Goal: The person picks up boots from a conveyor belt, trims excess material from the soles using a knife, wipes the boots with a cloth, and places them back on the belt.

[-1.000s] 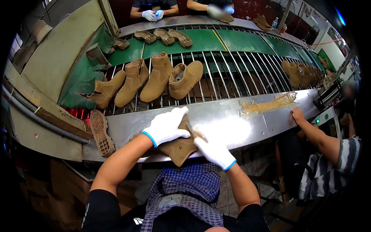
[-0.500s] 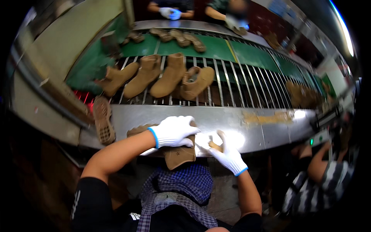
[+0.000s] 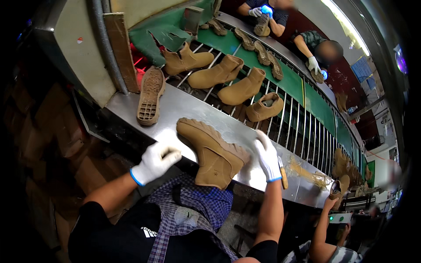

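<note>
A tan ankle boot (image 3: pixel 212 151) lies on its side across the metal surface (image 3: pixel 120 105), its shaft reaching past the near edge, between two white-gloved hands. The left hand (image 3: pixel 155 163), fingers loosely curled and empty, is left of the shaft, apart from it. The right hand (image 3: pixel 266 157), fingers nearly straight and empty, is just beside the heel; a wooden-handled knife (image 3: pixel 284 177) is beside its wrist.

Hard glare and deep shadow in a curved fisheye view.
White glare burns out patches of the metal bench (image 3: pixel 123 104); a bright tube light (image 3: pixel 353 32) streaks the upper right, and a red glow (image 3: pixel 139 65) shows at upper left. Darkness fills the lower left, edges bow toward the black rim, and a co-worker's head (image 3: pixel 330 53) is blurred.
</note>
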